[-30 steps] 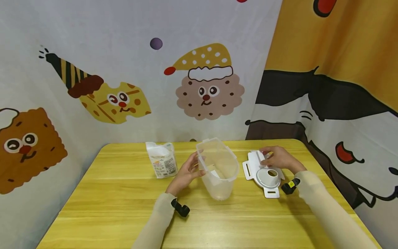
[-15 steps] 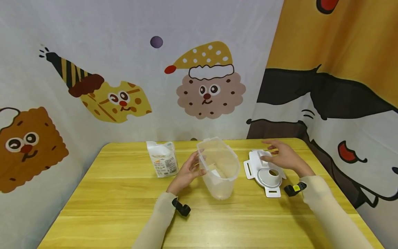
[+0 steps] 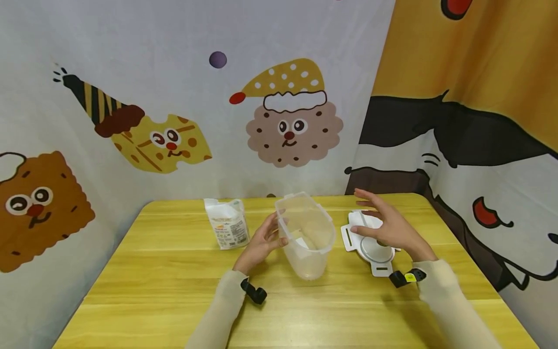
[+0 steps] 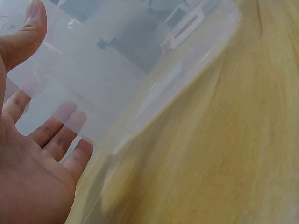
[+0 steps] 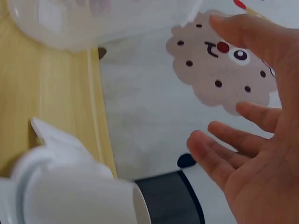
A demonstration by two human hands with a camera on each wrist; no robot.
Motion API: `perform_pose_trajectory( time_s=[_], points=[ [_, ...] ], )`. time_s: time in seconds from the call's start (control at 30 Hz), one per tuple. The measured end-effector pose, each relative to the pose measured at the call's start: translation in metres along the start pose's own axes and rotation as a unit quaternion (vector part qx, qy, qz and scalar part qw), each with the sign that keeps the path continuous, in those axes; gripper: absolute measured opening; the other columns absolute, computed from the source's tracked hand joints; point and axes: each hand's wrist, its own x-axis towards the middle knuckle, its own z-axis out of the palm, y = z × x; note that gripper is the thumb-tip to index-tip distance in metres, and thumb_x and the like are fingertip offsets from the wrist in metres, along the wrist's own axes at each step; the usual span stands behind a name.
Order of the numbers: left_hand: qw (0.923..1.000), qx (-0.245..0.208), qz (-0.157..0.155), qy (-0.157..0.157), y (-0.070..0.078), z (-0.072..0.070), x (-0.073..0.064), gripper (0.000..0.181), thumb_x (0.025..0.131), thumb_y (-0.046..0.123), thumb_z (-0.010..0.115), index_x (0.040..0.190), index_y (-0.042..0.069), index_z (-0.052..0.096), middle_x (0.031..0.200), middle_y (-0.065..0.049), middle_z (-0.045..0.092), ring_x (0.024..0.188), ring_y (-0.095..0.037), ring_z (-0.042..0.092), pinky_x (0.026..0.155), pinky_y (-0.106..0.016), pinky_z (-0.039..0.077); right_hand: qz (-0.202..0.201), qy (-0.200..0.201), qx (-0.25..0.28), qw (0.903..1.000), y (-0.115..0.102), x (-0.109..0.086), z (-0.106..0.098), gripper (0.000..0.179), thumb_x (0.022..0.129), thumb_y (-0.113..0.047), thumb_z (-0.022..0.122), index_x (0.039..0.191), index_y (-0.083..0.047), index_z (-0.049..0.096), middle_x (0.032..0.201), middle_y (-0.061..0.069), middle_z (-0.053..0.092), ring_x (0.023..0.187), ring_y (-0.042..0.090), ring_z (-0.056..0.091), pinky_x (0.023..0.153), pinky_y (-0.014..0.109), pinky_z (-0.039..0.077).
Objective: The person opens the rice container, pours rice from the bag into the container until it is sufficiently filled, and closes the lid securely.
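Note:
A clear plastic container stands open-topped on the table, with a small white slip at its bottom. My left hand holds its left side, the thumb in front and the fingers behind, some showing through the plastic in the left wrist view. To the right lies a white plastic lid with slotted side flaps and a round spout. Over this lid my right hand hovers with fingers spread, holding nothing and hiding part of it in the head view.
A white printed pouch stands upright left of the container. The wooden table reaches back to a patterned curtain, which also runs along the right side.
My right hand has let go of the lid, lifted off it and opened, shifting slightly left. The left hand and the container have stayed in place.

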Motion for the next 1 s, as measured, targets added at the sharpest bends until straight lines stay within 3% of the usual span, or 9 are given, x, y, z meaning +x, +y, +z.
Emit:
perform_pose_trajectory(
  time_s=[0.17, 0.27, 0.4, 0.47, 0.6, 0.73, 0.87, 1.0],
  points=[
    [1.0000, 0.001, -0.003, 0.001, -0.002, 0.000, 0.000, 0.080, 0.095, 0.011, 0.073, 0.160, 0.031, 0.031, 0.161, -0.012, 0.042, 0.151, -0.033, 0.036, 0.130, -0.052, 0.023, -0.067, -0.002, 0.041, 0.9969, -0.005, -0.001, 0.014, 0.101, 0.084, -0.015, 0.086, 0.163, -0.028, 0.025, 0.162, 0.007, 0.039, 0.143, 0.025, 0.047, 0.113, 0.034, 0.049],
    [1.0000, 0.004, -0.006, 0.001, -0.002, 0.000, 0.000, 0.080, 0.095, 0.012, 0.073, 0.160, 0.031, 0.031, 0.161, -0.012, 0.042, 0.151, -0.033, 0.036, 0.130, -0.052, 0.023, -0.099, -0.010, 0.082, 0.9916, -0.007, -0.002, 0.023, 0.107, 0.080, -0.007, 0.088, 0.163, -0.025, 0.024, 0.163, 0.012, 0.037, 0.144, 0.019, 0.046, 0.112, 0.023, 0.048],
    [1.0000, 0.002, -0.006, 0.006, -0.001, 0.001, -0.001, 0.080, 0.094, 0.012, 0.073, 0.160, 0.031, 0.032, 0.161, -0.013, 0.042, 0.151, -0.034, 0.036, 0.130, -0.051, 0.023, -0.126, -0.031, 0.133, 0.9826, -0.009, -0.003, 0.038, 0.113, 0.076, -0.001, 0.089, 0.164, -0.020, 0.021, 0.165, 0.017, 0.033, 0.146, 0.031, 0.043, 0.114, 0.025, 0.047],
    [1.0000, -0.002, -0.004, 0.008, -0.001, 0.001, -0.001, 0.081, 0.094, 0.011, 0.074, 0.160, 0.031, 0.032, 0.160, -0.013, 0.043, 0.151, -0.034, 0.037, 0.130, -0.052, 0.024, -0.127, -0.040, 0.146, 0.9803, -0.009, -0.003, 0.045, 0.115, 0.075, -0.001, 0.090, 0.164, -0.020, 0.020, 0.165, 0.016, 0.033, 0.147, 0.030, 0.043, 0.116, 0.027, 0.046],
    [0.9999, -0.004, 0.002, 0.009, -0.001, 0.003, 0.000, 0.081, 0.093, 0.011, 0.074, 0.160, 0.026, 0.032, 0.159, -0.016, 0.043, 0.150, -0.036, 0.037, 0.129, -0.052, 0.025, -0.114, -0.050, 0.161, 0.9790, -0.007, -0.003, 0.059, 0.117, 0.074, -0.003, 0.090, 0.165, -0.020, 0.019, 0.165, 0.014, 0.033, 0.146, 0.012, 0.042, 0.120, 0.029, 0.042],
    [0.9999, -0.004, 0.001, 0.010, -0.002, 0.005, -0.001, 0.080, 0.094, 0.009, 0.074, 0.160, 0.026, 0.032, 0.159, -0.016, 0.044, 0.149, -0.035, 0.038, 0.130, -0.051, 0.025, -0.098, -0.061, 0.176, 0.9775, -0.002, -0.004, 0.069, 0.115, 0.076, -0.005, 0.090, 0.165, -0.017, 0.017, 0.167, 0.019, 0.028, 0.146, 0.001, 0.037, 0.120, 0.022, 0.039],
    [1.0000, -0.003, -0.002, 0.009, -0.003, 0.003, -0.001, 0.080, 0.095, 0.008, 0.073, 0.160, 0.028, 0.032, 0.159, -0.015, 0.044, 0.150, -0.034, 0.038, 0.130, -0.050, 0.023, -0.087, -0.072, 0.196, 0.9741, 0.001, -0.002, 0.078, 0.115, 0.078, -0.007, 0.089, 0.165, -0.013, 0.016, 0.171, 0.017, 0.019, 0.151, 0.017, 0.034, 0.114, 0.013, 0.038],
    [1.0000, 0.001, -0.003, 0.003, -0.002, 0.002, -0.001, 0.080, 0.095, 0.010, 0.073, 0.161, 0.031, 0.031, 0.160, -0.013, 0.043, 0.151, -0.033, 0.036, 0.130, -0.051, 0.023, -0.087, -0.073, 0.218, 0.9692, 0.002, 0.000, 0.086, 0.116, 0.077, -0.006, 0.090, 0.166, -0.014, 0.015, 0.171, 0.013, 0.021, 0.148, 0.040, 0.036, 0.114, 0.018, 0.041]
  ],
)
